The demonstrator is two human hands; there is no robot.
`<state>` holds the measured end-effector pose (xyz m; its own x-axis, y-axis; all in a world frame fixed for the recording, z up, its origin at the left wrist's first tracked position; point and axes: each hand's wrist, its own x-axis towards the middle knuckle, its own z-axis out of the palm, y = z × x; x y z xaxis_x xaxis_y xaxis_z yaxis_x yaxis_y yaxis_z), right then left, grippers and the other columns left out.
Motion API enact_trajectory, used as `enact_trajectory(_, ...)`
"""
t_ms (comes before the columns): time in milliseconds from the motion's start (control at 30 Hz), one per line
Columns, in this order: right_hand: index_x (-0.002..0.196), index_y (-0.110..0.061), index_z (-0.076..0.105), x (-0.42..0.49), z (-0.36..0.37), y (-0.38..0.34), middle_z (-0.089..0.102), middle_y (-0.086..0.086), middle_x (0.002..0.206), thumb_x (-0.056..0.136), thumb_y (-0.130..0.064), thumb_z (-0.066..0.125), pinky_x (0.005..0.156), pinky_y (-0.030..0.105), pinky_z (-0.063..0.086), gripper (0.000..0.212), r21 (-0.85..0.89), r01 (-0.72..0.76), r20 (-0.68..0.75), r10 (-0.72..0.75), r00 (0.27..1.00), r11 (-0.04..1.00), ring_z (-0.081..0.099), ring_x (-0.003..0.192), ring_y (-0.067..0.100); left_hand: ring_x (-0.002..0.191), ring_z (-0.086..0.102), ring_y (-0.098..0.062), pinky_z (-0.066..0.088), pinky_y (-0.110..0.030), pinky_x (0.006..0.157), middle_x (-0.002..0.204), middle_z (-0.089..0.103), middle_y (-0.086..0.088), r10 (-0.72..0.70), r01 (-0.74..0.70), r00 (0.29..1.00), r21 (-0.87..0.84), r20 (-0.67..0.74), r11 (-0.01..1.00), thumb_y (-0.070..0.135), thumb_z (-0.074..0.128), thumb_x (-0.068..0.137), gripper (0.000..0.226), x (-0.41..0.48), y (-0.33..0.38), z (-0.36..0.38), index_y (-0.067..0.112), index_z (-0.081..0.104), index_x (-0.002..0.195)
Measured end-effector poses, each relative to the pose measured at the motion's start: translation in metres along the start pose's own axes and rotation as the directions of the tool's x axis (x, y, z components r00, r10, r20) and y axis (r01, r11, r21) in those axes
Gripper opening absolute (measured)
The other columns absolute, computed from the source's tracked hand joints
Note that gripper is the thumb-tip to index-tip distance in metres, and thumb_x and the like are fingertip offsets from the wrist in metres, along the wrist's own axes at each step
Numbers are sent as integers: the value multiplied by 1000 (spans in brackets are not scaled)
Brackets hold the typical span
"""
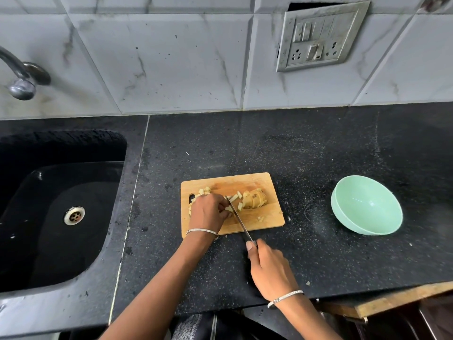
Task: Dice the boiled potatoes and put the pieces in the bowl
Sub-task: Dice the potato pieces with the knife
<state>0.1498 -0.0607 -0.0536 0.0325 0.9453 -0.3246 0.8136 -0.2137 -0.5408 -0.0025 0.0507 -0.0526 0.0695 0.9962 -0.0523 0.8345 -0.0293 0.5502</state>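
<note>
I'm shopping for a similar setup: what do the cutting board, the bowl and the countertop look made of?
Cutting board: wood or bamboo, matte, visible grain. Bowl: probably plastic or melamine, smooth mint green with soft sheen. Countertop: likely polished black granite, fine pale speckles.

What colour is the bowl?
Pale mint green; the bowl shows best in the head view, the only one.

Black counter, sink, tiled wall, switchboard

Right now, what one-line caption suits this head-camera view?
Left hand steadies potato pieces on a wooden cutting board, right hand slices with a knife, mint-green bowl empty.
</note>
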Motion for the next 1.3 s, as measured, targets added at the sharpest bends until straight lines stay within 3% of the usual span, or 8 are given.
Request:
enact_trajectory(300,100,-18,47,0,5,-13,68,10,99,104,-45,24,61,36,36,36,-141,-45,-19,43,999,989,66,95,37,77,66,-14,50,-26,72,81,73,1,-42,42,999,-31,18,999,21,82,73,17,3,1,-1,18,76,89)
enact_trajectory(600,97,-20,50,-3,-4,-8,64,9,98,104,-46,25,65,38,40,37,-82,-73,51,77,996,994,63,96,36,81,67,-15,51,-27,74,85,74,0,-23,23,1000,-64,1,998,21,82,73,21,0,0,1,17,76,92)
enact_trajectory(800,91,-25,50,-13,-11,4,64,5,89,103,-49,22,74,44,48,39,-52,-69,15,70,997,996,62,90,32,81,67,-15,52,-29,74,84,74,1,-10,11,1000,-78,12,997,23,84,70,27,-1,-2,-1,16,75,94)
enact_trajectory(1100,89,-25,44,-9,-4,-1,64,5,88,102,-50,21,68,42,44,37,-43,-55,-4,55,998,998,63,89,33,86,66,-17,52,-31,79,89,74,2,12,-12,1000,-11,-4,1000,21,83,71,27,-4,-2,-1,18,75,97)
enact_trajectory(1300,91,-25,44,-9,-5,-4,66,6,92,103,-49,22,66,40,41,34,-67,-53,-14,53,999,996,64,90,34,84,65,-18,49,-28,74,90,73,1,8,-8,1000,17,-15,1000,25,79,75,23,-2,2,-2,19,75,97)
